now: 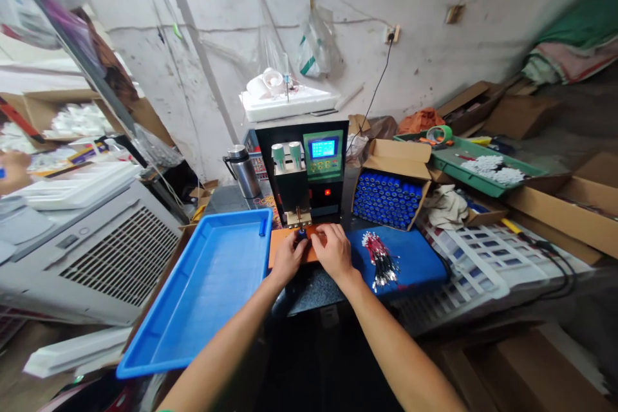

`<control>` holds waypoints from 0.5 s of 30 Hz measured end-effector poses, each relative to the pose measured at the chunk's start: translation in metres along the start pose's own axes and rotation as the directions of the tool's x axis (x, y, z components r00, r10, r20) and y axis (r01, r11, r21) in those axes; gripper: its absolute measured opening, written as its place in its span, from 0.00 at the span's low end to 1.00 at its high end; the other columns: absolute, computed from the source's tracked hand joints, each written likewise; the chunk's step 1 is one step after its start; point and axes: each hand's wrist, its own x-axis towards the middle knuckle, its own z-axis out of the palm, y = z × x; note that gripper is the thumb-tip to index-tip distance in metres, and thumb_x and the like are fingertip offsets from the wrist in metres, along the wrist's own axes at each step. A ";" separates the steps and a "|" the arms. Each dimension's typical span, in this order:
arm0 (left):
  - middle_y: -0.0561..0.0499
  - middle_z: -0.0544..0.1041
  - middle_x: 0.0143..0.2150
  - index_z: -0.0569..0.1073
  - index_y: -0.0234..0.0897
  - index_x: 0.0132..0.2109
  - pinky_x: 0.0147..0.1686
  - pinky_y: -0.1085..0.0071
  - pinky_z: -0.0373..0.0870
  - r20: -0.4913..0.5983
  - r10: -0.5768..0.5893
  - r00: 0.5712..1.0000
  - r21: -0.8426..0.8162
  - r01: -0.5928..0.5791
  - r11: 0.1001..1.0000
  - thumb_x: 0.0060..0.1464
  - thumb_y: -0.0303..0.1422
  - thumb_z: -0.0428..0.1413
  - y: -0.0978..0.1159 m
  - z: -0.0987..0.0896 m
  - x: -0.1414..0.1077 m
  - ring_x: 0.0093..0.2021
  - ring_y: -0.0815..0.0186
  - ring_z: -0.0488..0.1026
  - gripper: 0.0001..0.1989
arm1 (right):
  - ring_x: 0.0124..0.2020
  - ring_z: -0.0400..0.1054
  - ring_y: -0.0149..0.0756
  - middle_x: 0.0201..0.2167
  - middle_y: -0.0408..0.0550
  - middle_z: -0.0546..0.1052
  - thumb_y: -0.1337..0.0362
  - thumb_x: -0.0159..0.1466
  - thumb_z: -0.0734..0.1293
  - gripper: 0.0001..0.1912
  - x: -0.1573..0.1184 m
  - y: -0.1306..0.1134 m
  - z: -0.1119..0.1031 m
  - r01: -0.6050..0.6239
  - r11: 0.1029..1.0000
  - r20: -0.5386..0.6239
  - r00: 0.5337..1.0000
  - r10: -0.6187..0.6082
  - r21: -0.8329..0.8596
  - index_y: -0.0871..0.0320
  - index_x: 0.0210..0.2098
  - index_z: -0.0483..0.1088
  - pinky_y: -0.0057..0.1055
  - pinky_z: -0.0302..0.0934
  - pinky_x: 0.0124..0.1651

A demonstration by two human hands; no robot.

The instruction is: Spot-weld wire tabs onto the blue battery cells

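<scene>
Left hand: nearly closed, thumb and fingers pinching a small dark-blue cylinder. Right hand: fingers loosely bent over the orange board, thumb pointing at the cylinder from the right; I cannot tell whether it holds a wire.

Key relation: the cylinder lies between my two hands, at my left fingertips, the left being nearer, just below the metal pins of the black machine. Its long axis is unreadable; my fingers cover most of it. Pin contact also unclear.

Farther out: blue tray on my left; red-and-black leads on my right, before a carton of blue cells.
</scene>
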 end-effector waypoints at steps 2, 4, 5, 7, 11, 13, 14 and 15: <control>0.45 0.79 0.41 0.73 0.34 0.45 0.46 0.61 0.70 -0.011 0.014 1.000 0.025 -0.013 1.000 0.58 0.37 0.51 0.000 0.000 -0.001 0.42 0.59 0.75 0.13 | 0.49 0.65 0.47 0.43 0.57 0.76 0.64 0.63 0.64 0.11 0.000 -0.005 -0.009 0.144 0.980 -0.006 0.989 -0.146 -0.138 0.60 0.43 0.74 0.42 0.59 0.54; 0.46 0.79 0.39 0.73 0.35 0.44 0.43 0.62 0.71 -0.013 0.043 0.999 0.056 -0.042 0.998 0.58 0.36 0.51 0.001 0.000 -0.002 0.39 0.60 0.75 0.12 | 0.53 0.62 0.49 0.46 0.57 0.74 0.64 0.63 0.65 0.13 0.002 -0.010 -0.014 0.243 0.947 0.045 0.970 -0.239 -0.211 0.59 0.46 0.74 0.44 0.55 0.58; 0.46 0.78 0.37 0.74 0.35 0.43 0.42 0.62 0.71 -0.003 0.064 0.998 0.073 -0.063 0.995 0.58 0.36 0.51 0.001 -0.001 -0.002 0.37 0.60 0.74 0.12 | 0.53 0.62 0.48 0.46 0.56 0.75 0.64 0.63 0.65 0.13 0.003 -0.012 -0.016 0.278 0.932 0.086 0.960 -0.265 -0.232 0.59 0.47 0.74 0.45 0.54 0.59; 0.47 0.78 0.35 0.74 0.36 0.42 0.41 0.63 0.71 0.043 0.121 0.992 0.106 -0.125 0.987 0.58 0.35 0.50 0.003 -0.003 -0.003 0.36 0.61 0.74 0.11 | 0.50 0.65 0.46 0.43 0.54 0.76 0.64 0.64 0.65 0.11 0.007 -0.015 -0.018 0.320 0.908 0.186 0.943 -0.277 -0.269 0.58 0.45 0.74 0.45 0.53 0.58; 0.45 0.79 0.38 0.74 0.37 0.44 0.42 0.62 0.72 0.114 0.220 0.969 0.211 -0.240 0.947 0.56 0.34 0.49 -0.001 -0.007 0.004 0.39 0.58 0.75 0.12 | 0.42 0.69 0.43 0.34 0.51 0.79 0.62 0.65 0.65 0.08 0.016 -0.017 -0.019 0.327 0.873 0.342 0.918 -0.202 -0.363 0.57 0.38 0.76 0.40 0.56 0.51; 0.44 0.79 0.37 0.74 0.37 0.45 0.39 0.62 0.73 0.144 0.211 0.967 0.297 -0.245 0.923 0.56 0.35 0.49 -0.004 -0.009 0.014 0.38 0.57 0.76 0.14 | 0.40 0.70 0.42 0.34 0.50 0.79 0.59 0.65 0.67 0.09 0.021 -0.015 -0.017 0.309 0.867 0.370 0.915 -0.160 -0.391 0.58 0.37 0.76 0.37 0.58 0.47; 0.44 0.79 0.37 0.74 0.37 0.45 0.37 0.62 0.73 0.162 0.212 0.964 0.325 -0.255 0.911 0.56 0.35 0.49 -0.004 -0.009 0.019 0.37 0.56 0.76 0.14 | 0.40 0.71 0.41 0.34 0.50 0.80 0.59 0.64 0.67 0.10 0.024 -0.013 -0.017 0.299 0.867 0.370 0.918 -0.147 -0.398 0.58 0.37 0.76 0.36 0.59 0.46; 0.45 0.79 0.36 0.74 0.37 0.46 0.36 0.62 0.73 0.173 0.216 0.961 0.347 -0.264 0.900 0.56 0.36 0.49 -0.002 -0.010 0.023 0.36 0.56 0.76 0.15 | 0.40 0.71 0.41 0.34 0.50 0.80 0.59 0.64 0.68 0.10 0.025 -0.011 -0.017 0.284 0.872 0.357 0.924 -0.138 -0.398 0.58 0.36 0.76 0.35 0.59 0.45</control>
